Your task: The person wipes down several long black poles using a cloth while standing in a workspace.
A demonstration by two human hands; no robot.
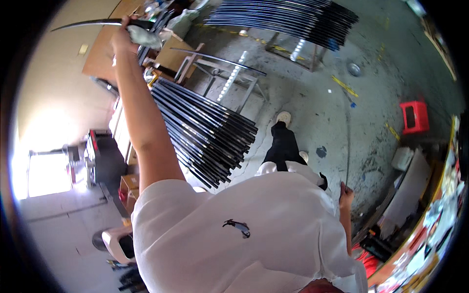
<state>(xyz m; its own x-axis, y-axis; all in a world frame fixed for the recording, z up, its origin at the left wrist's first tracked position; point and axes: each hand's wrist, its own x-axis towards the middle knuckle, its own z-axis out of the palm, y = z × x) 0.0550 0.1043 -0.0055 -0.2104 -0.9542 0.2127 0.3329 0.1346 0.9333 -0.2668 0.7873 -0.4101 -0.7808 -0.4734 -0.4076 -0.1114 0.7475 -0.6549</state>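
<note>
A long, thin black rod (88, 23) is held high at arm's length, its bare end curving away to the left under its own weight. The left hand (123, 36) has its fingers wrapped around the rod together with a grey-green cloth (144, 35), which sits bunched against the shaft just right of the grip, seemingly so the cloth can rub along it. The rod's other end runs on to the right, over a wooden desk (105, 46).

The right hand (346, 191) hangs low beside the hip; a very thin line rises from it, perhaps a fine rod tip pinched there, but whether the fingers grip it cannot be told.

Below the raised arm, a bundle of black rods (205, 129) lies across a metal rack (234, 80), kept off the concrete floor (317, 102), likely to stay straight and clean. A second layer of rods (288, 19) rests on another rack farther off. A red crate (415, 117) stands on the floor to the right.
</note>
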